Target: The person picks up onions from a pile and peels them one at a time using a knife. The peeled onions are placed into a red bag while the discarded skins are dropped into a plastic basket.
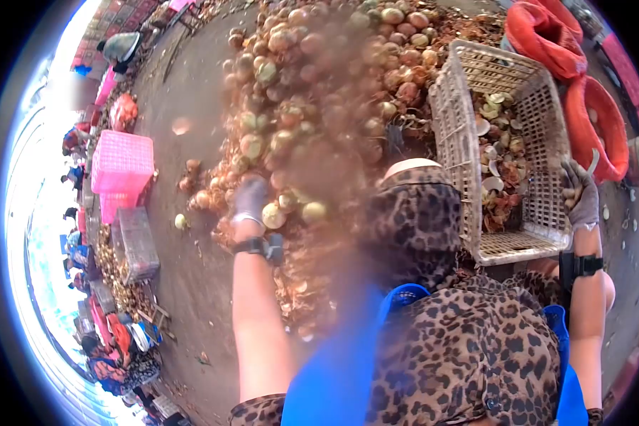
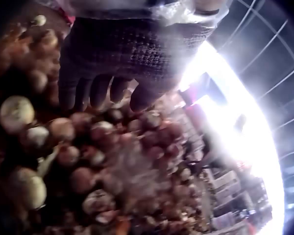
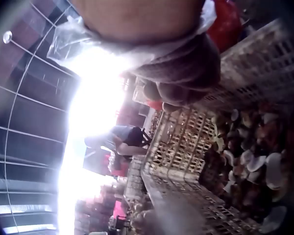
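My gloved left hand (image 1: 250,197) (image 2: 125,56) is over the edge of a large onion heap (image 1: 291,106) (image 2: 132,166), fingers spread and pointing down, with no onion visibly gripped. Whether the fingertips touch the onions is unclear. Beside the long rim of a pale plastic crate (image 1: 449,135) (image 3: 179,147), my gloved right hand (image 1: 581,193) (image 3: 186,73) has its fingers curled round a small tool, whose thin curved blade (image 1: 594,162) sticks out in the head view. Onion scraps and peelings (image 1: 500,153) (image 3: 250,161) lie inside the crate.
Orange-red mesh sacks (image 1: 596,121) stand beyond the crate. Pink crates (image 1: 123,162) and a grey crate (image 1: 136,243) are off to the left, with people seated farther away. Loose onions and skins lie on the floor (image 1: 184,284). A blur covers part of the head view.
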The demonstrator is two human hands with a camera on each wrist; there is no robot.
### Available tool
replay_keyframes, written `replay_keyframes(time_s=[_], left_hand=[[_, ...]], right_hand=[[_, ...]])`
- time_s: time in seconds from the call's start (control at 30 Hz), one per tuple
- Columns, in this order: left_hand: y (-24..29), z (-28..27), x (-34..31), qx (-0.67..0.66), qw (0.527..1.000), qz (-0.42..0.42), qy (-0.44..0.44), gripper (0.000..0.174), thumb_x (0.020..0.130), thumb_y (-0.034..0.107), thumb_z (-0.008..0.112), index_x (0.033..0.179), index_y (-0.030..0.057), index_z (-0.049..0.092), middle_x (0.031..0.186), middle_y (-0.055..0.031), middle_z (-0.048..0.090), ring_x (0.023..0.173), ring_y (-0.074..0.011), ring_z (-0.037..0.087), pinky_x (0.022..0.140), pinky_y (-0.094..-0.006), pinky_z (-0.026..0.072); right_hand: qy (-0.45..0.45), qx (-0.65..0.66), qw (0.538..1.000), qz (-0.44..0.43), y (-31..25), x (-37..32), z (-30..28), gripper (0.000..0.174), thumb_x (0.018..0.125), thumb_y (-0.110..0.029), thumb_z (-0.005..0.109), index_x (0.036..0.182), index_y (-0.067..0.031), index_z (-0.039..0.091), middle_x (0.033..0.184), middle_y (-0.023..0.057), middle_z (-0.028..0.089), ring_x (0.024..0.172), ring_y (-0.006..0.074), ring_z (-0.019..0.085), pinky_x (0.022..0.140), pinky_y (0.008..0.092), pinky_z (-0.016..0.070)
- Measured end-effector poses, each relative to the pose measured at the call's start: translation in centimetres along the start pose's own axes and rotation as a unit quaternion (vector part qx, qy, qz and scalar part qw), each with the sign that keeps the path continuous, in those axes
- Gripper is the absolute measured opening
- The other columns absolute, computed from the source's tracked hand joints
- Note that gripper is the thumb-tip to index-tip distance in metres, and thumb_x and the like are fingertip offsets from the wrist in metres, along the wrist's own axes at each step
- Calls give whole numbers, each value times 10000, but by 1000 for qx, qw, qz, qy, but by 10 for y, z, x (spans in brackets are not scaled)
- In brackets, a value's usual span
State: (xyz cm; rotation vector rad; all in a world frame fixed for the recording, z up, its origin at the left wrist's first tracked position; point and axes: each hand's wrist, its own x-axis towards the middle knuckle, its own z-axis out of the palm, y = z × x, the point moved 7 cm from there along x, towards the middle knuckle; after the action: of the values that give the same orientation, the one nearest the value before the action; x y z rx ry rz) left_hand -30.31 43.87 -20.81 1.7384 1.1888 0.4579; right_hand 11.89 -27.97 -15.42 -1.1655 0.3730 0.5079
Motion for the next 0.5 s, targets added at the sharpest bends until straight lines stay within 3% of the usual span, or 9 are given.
replay_keyframes(time_s=[0.03,0.07,0.17,0.2,0.3,0.33,0.37,0.43,0.5], left_hand=[[-57,-5,7,85,996,-5,-3,274,868,322,594,937,64,654,746,-100,622,712,-199,613,648,-374,491],[-60,17,-32,2,980,-197,-35,320,868,365,592,947,60,650,801,-116,638,767,-229,620,698,-388,495],[-125,64,-34,203,967,-145,-48,239,860,223,584,948,24,685,921,-121,688,851,-277,642,780,-379,505],[-183,92,-18,121,986,-44,-102,292,875,264,572,1002,19,667,949,-94,694,846,-271,639,800,-366,501],[-198,135,-23,389,910,-110,-92,462,755,445,730,1027,85,627,959,-93,677,849,-283,626,760,-410,512],[-196,137,-23,373,916,-136,-58,534,674,476,789,979,76,612,861,-86,666,763,-251,638,709,-398,532],[-196,138,-27,320,932,-160,-54,478,703,466,770,952,86,619,832,-72,656,729,-242,623,672,-389,521],[-178,153,-44,43,964,-238,-109,378,761,445,733,897,107,633,773,-45,638,661,-223,592,599,-370,498],[-150,169,-58,-221,905,-322,-169,301,819,425,695,843,128,646,714,-17,619,593,-205,562,526,-351,476]], right_hand=[[7,-11,1000,7,3,-2,1,298,959,-252,558,1216,-107,603,1196,58,662,824,95,661,392,157,353],[17,-22,1000,13,4,0,-9,297,961,-253,556,1215,-106,602,1176,61,671,806,95,663,393,160,364],[34,-51,998,8,6,-21,6,278,948,-237,589,1184,-92,600,1011,45,696,734,99,653,405,164,401],[40,-70,997,-2,4,-27,8,285,942,-225,599,1194,-92,588,994,40,688,741,103,649,415,158,402],[61,-120,990,-27,-9,-60,33,288,897,-216,654,1150,-103,576,897,26,658,690,108,618,419,179,422],[59,-120,991,-25,-7,-65,35,296,894,-209,652,1157,-98,574,895,34,657,681,117,619,419,188,431],[55,-118,991,-20,-5,-68,36,304,890,-202,650,1163,-94,572,892,42,655,672,125,619,418,198,441],[63,-117,991,-22,-3,-75,47,304,893,-189,632,1171,-84,568,878,59,656,645,143,629,408,207,450],[62,-111,992,-21,-3,-90,68,308,861,-140,634,1144,-32,574,830,86,675,590,145,641,376,217,452]])
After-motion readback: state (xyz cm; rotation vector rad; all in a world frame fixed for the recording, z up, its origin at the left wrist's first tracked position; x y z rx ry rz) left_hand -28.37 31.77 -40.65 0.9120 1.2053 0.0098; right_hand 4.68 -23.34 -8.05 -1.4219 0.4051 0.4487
